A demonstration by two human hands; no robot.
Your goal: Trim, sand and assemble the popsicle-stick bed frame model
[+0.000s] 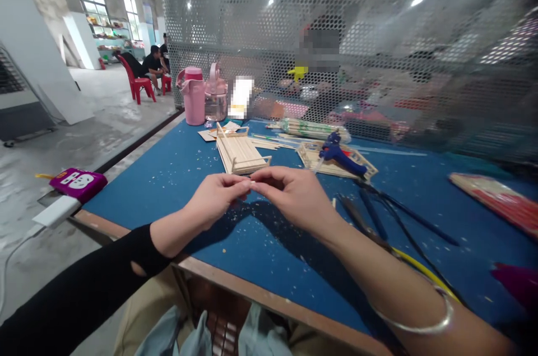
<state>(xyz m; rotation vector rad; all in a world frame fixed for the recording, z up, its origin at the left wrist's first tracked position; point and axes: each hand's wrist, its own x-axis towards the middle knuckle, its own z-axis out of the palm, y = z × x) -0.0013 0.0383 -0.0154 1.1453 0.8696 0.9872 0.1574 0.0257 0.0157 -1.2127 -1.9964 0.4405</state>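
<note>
on the head view, the black-sleeved left hand (216, 198) and the silver-bangled right hand (296, 194) meet over the blue tabletop (138, 190), fingertips of both pinching a tiny pale piece (252, 183), its material unclear, just nearside of the railed, pale wooden-stick platform (240, 151). it looks light and easily dropped, best held by its very ends.
</note>
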